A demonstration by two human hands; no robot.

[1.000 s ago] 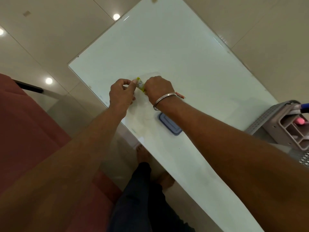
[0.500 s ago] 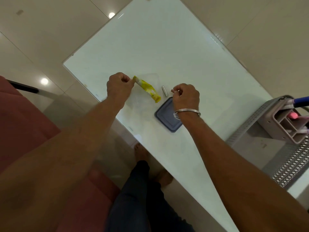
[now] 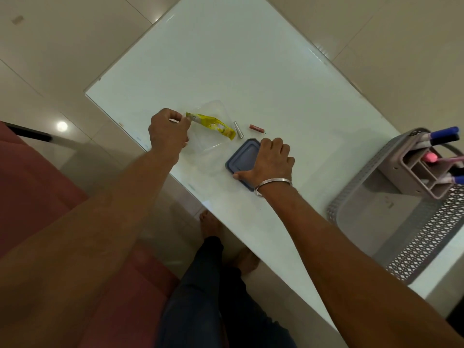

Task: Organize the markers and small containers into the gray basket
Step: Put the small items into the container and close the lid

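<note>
We are filling the clear box in the middle of the frame.
Our left hand is pinching one end of the soft, crinkly yellow packet over the box. Our right hand is curling fingers and thumb round the blue lid just beside it. We are guessing the lid is light and stiff, best held by its edges. The gray basket is sitting at the right edge, well apart.
</note>
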